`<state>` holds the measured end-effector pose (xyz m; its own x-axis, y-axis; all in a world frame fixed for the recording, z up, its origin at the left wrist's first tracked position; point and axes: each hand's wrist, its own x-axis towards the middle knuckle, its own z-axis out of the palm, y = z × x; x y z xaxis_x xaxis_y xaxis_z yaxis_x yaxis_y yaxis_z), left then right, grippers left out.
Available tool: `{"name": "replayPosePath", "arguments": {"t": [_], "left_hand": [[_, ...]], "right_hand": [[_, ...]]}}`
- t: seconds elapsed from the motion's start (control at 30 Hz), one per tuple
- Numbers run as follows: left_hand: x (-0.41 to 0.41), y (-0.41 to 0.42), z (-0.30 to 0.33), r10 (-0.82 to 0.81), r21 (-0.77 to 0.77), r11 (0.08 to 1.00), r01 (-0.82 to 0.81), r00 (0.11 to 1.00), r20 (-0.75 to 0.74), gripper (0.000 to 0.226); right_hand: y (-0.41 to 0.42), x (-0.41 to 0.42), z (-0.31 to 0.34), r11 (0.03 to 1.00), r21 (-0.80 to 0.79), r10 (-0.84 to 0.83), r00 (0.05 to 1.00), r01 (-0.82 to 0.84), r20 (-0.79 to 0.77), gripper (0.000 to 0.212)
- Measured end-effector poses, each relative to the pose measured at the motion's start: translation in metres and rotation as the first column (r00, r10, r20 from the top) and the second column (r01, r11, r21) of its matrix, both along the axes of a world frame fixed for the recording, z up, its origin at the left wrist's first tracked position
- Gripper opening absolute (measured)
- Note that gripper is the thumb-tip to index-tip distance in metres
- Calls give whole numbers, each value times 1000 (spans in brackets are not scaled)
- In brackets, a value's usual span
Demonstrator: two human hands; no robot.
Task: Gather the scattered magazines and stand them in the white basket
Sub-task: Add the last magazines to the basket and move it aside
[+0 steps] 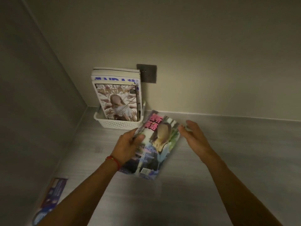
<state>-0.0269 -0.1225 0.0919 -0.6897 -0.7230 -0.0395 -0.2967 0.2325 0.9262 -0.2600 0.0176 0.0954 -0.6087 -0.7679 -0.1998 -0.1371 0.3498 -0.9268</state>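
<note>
A white perforated basket (114, 123) stands in the corner against the back wall, with several magazines (116, 97) upright in it. My left hand (128, 146) grips the left edge of a colourful magazine (156, 144) with pink title letters, held just above the grey surface, right of the basket. My right hand (193, 136) is at the magazine's upper right corner, fingers spread and touching its edge. Another magazine (50, 198) with a blue-purple cover lies flat at the lower left, partly hidden by my left forearm.
A dark wall socket plate (147, 73) sits on the back wall behind the basket. A side wall runs along the left. The grey surface (228, 152) stretches to the right and toward me.
</note>
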Motion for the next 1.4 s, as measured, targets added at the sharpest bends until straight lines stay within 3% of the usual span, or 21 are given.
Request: {"name": "replayPosePath", "arguments": {"t": [0.07,0.1,0.2,0.3,0.4,0.5,0.7,0.83,1.1,1.2,1.3,1.4], "left_hand": [[18,-23,5,53,149,988,-37,993,-106,13],[27,-35,7,73,190,981,-45,987,-141,12],[43,-74,17,145,215,971,-101,969,-202,15],[51,-124,31,307,53,952,-303,925,-224,11],[55,-168,48,430,-124,878,-462,877,-216,18],[57,-197,50,443,-212,855,-473,879,-176,23],[52,-223,17,450,-95,876,-472,873,-188,11],[49,-230,-8,491,-4,868,-496,860,-139,13],[37,-242,-19,479,104,875,-473,877,-34,22],[31,-249,-24,497,131,861,-491,868,-8,12],[31,-249,-29,552,135,825,-548,834,8,33],[36,-248,-35,573,109,814,-571,819,12,37]], "right_hand": [[-17,24,-6,991,-33,132,974,-128,185,29],[-29,36,-5,983,-96,172,969,-157,175,20],[-74,58,12,974,-202,89,994,-101,-68,13],[-124,69,43,972,-226,-26,928,-63,-373,9],[-169,76,66,965,-253,-62,879,-68,-472,16],[-202,80,71,970,-233,-70,831,-73,-552,16],[-231,86,40,992,-122,-45,860,-20,-508,13],[-240,87,16,1000,21,2,853,11,-521,19],[-257,83,1,990,94,-42,863,103,-503,18],[-254,84,-9,984,12,-162,920,178,-358,9],[-245,84,-21,975,-37,-223,973,221,-57,36],[-235,75,-35,980,41,-185,971,193,-148,43]]}}
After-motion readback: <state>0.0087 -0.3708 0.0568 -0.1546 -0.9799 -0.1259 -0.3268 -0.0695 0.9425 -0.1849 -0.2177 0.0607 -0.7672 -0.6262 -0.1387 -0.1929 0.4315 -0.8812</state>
